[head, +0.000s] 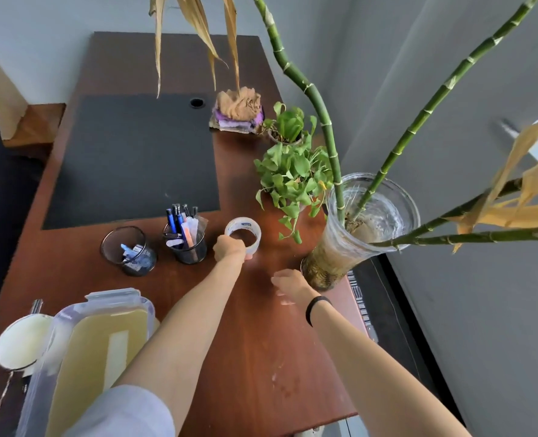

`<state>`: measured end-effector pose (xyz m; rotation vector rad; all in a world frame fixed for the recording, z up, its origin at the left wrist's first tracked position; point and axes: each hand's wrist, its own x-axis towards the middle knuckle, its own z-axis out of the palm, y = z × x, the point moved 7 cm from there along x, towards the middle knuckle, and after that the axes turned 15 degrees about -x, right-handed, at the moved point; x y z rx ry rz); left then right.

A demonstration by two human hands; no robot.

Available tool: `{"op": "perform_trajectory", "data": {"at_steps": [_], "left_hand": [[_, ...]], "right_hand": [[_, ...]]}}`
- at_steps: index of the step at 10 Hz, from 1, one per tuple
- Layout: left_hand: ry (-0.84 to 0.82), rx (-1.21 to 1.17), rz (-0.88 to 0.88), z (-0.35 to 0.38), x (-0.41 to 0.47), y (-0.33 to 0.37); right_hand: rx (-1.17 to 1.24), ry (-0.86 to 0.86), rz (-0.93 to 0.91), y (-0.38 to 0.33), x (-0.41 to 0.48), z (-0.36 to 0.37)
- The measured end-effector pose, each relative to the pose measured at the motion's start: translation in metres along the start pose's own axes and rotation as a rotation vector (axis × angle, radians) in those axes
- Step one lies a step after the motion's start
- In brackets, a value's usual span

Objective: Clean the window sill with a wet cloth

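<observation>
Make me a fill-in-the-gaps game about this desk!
The left hand holds a roll of ____.
The bamboo stalks stand in a glass ____.
By the right hand, the wrist wears a ____ band.
The desk has ____ mesh pen cups.
Missing words: tape, vase, black, two.
</observation>
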<state>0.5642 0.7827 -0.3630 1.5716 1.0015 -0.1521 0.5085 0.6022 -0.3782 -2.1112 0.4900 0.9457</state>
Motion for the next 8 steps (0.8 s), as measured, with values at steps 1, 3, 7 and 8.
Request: {"op": "perform_trajectory", "data": {"at_steps": [1, 3, 7, 8], "left_hand": [[-0.004, -0.006, -0.007, 0.001, 0.001, -0.002], [-0.069, -0.015, -0.036, 0.002, 0.000, -0.005], [-0.150, 0.144, 0.013, 0.002, -0.034, -0.009], [-0.206, 0.127, -0.039, 0.001, -0.052, -0.015]], "right_hand": [[-0.006, 0.011, 0.003, 0.003, 0.000, 0.001], [-0.043, 0.021, 0.009, 0.010, -0.006, 0.002], [-0.015, -0.011, 0.002, 0.000, -0.030, 0.020], [-0.052, -0.013, -0.015, 0.001, -0.041, 0.019]]}}
